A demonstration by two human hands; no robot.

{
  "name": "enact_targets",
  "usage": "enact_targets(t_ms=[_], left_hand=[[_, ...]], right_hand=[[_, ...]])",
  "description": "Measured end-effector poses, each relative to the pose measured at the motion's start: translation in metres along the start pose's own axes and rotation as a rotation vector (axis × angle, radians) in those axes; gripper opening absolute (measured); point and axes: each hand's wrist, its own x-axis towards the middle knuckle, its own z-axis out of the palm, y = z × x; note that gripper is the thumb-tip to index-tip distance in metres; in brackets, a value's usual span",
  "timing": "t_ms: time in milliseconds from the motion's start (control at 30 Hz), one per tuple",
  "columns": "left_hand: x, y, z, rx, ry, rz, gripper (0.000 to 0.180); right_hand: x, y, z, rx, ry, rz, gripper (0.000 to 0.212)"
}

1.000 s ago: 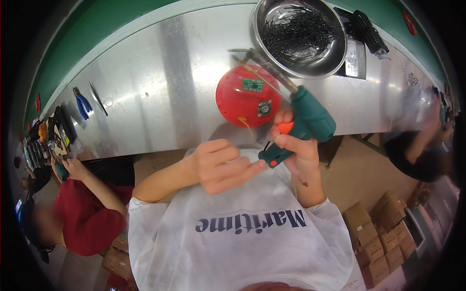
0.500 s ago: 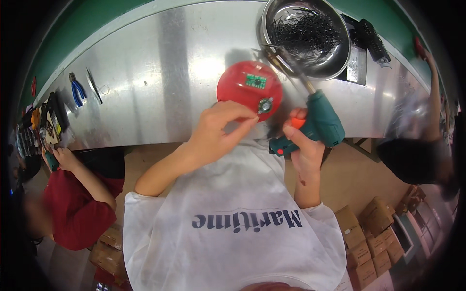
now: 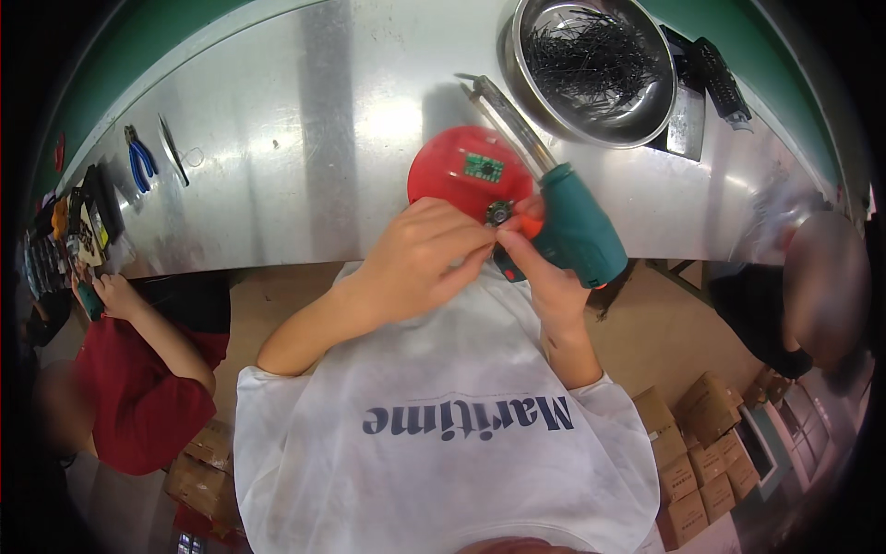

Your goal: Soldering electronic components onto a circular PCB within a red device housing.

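Observation:
A red round disc (image 3: 436, 174) lies at the bench's near edge, with a small green circuit board (image 3: 484, 167) on top. Close to the disc's near rim is a small round component (image 3: 499, 213), partly covered by fingers. My left hand (image 3: 417, 251) is closed in a pinch just beside that component; whatever the fingertips hold is too small to make out. In my right hand (image 3: 552, 286) is a green soldering gun (image 3: 583, 220) with a red trigger, its metal tip tilted up and away to the left, over the disc's far side. My right thumb and fingertips come close to the left fingertips.
A steel bowl (image 3: 637, 129) of thin black pieces stands on the metal bench (image 3: 231, 212) at the back right, beside a black device (image 3: 719, 83). Blue-handled pliers (image 3: 139, 162) and tweezers (image 3: 173, 150) lie at left. A co-worker in a red sleeve (image 3: 148, 397) works at far left; another person sits right.
My right hand has moved left with the soldering gun, bringing its fingertips to my left ones beside the round component. The gun's tip has swung left, away from the bowl.

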Motion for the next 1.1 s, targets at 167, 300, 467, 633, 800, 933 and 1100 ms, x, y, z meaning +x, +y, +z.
enact_targets(t_ms=[167, 300, 467, 633, 800, 933, 1100], left_hand=[[0.000, 0.009, 0.006, -0.163, 0.072, -0.146, 0.017], [-0.002, 0.008, 0.012, -0.118, 0.130, -0.150, 0.013], [-0.003, 0.007, 0.016, -0.087, 0.177, -0.100, 0.013], [-0.002, 0.009, 0.014, -0.056, 0.152, -0.118, 0.011], [0.001, 0.009, 0.015, -0.053, 0.165, -0.103, 0.009], [0.000, 0.011, 0.013, -0.038, 0.138, -0.128, 0.011], [0.000, 0.017, 0.018, -0.010, 0.245, -0.176, 0.015]], right_hand=[[0.003, -0.002, 0.001, 0.139, 0.001, 0.068, 0.039], [0.006, 0.004, -0.002, 0.165, 0.018, 0.043, 0.038], [0.008, 0.007, -0.004, 0.270, 0.035, 0.076, 0.030], [0.009, 0.002, -0.003, 0.394, 0.036, 0.214, 0.027], [0.009, -0.003, 0.002, 0.394, 0.040, 0.262, 0.026], [0.009, 0.003, 0.000, 0.440, 0.038, 0.237, 0.027], [0.006, 0.006, 0.003, 0.462, 0.066, 0.209, 0.028]])
